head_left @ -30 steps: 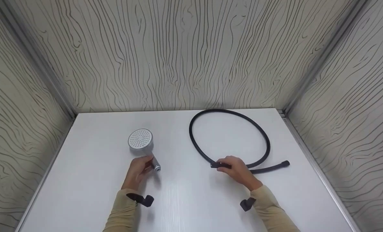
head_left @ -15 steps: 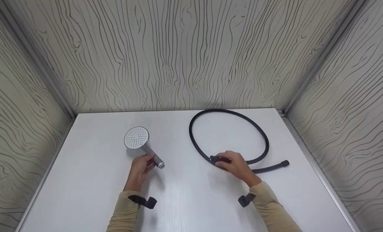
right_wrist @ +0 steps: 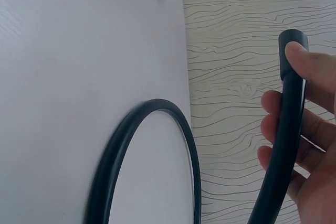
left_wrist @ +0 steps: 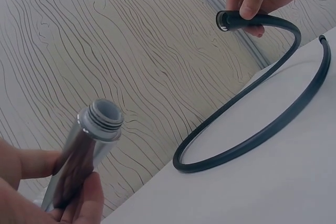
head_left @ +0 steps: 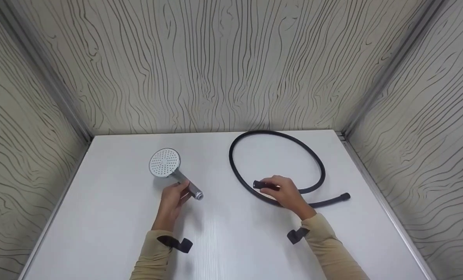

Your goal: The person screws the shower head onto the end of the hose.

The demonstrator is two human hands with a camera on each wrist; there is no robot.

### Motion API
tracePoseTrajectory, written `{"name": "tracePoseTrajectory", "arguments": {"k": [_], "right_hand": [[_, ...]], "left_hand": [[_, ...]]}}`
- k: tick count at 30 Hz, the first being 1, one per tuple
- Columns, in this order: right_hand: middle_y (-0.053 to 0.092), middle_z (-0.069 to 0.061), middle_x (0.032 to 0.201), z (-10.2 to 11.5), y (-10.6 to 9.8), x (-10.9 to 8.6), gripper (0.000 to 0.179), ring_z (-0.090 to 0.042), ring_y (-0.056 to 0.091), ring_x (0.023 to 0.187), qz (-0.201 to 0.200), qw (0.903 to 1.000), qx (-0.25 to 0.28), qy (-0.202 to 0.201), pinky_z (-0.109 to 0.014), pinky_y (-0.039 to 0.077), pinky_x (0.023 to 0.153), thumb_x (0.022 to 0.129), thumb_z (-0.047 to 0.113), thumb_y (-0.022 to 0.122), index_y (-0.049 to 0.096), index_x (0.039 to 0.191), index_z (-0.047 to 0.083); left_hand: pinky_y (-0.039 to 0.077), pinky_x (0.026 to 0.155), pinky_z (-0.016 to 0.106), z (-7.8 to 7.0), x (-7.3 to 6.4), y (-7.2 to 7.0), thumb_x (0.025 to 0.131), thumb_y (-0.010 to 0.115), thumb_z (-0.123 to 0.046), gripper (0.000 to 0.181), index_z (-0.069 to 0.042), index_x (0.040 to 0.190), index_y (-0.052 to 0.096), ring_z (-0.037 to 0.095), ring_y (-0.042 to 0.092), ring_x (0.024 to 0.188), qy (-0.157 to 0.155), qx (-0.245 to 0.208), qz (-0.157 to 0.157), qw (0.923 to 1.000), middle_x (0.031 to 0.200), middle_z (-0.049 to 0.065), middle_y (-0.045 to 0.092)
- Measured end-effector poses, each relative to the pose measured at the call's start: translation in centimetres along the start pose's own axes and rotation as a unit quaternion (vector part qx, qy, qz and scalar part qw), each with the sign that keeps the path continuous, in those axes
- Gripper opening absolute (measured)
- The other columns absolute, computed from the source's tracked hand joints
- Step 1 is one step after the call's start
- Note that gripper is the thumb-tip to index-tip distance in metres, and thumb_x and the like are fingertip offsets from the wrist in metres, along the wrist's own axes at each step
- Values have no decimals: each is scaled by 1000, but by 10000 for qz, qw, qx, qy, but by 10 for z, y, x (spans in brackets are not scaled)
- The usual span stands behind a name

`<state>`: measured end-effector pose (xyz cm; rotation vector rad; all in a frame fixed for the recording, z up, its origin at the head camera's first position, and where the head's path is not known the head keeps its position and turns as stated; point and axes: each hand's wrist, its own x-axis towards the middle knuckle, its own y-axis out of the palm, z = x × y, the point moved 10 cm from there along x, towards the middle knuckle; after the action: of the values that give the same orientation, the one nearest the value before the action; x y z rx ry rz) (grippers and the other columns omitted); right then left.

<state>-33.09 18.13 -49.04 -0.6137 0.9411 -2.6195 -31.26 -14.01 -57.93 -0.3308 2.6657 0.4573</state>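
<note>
In the head view my left hand (head_left: 173, 200) grips the handle of a silver shower head (head_left: 164, 162), raised off the table with its perforated face up. The threaded handle end (left_wrist: 107, 115) shows clearly in the left wrist view, pointing toward the other hand. My right hand (head_left: 288, 192) pinches one end of a black shower hose (head_left: 322, 175) between thumb and fingers. That end's fitting (right_wrist: 293, 40) is an open socket, turned toward the shower head and held apart from it. The rest of the hose lies in a loop on the table.
The white table (head_left: 111, 217) carries the hose loop near its back right. The hose's other end fitting (head_left: 345, 196) lies at the right. Wood-patterned panels (head_left: 223, 70) rise behind and at both sides.
The shower head has risen and shifted right, its face tilting more into view. My right hand has lifted the hose end slightly up off the lower part of the loop.
</note>
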Motion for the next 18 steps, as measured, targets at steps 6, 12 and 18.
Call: {"name": "tracePoseTrajectory", "arguments": {"k": [6, 12, 18], "right_hand": [[72, -4, 95, 5, -3, 4, 22, -9, 63, 85, 38, 9999, 158, 26, -17, 54, 73, 86, 23, 74, 74, 105, 10], [72, -10, 95, 8, -3, 8, 20, -12, 63, 84, 7, 10000, 19, 72, -15, 53, 73, 86, 11, 73, 73, 105, 3], [73, -12, 96, 8, -2, 14, 19, -14, 65, 84, 25, 10000, 80, 14, -23, 55, 74, 86, 9, 73, 73, 104, 2]], "left_hand": [[48, 107, 38, -2, -3, 5, 98, 56, -16, 43, 8, 133, 47, 28, 57, 120, -30, -31, -3, 10000, 126, 18, 58], [47, 109, 40, -5, -7, 10, 98, 57, -14, 47, 11, 135, 44, 31, 56, 123, 35, -178, 26, 9998, 127, 21, 58], [44, 112, 40, -7, -11, 15, 99, 55, -16, 50, 11, 139, 40, 35, 50, 131, 86, -145, 77, 9998, 135, 23, 53]]}}
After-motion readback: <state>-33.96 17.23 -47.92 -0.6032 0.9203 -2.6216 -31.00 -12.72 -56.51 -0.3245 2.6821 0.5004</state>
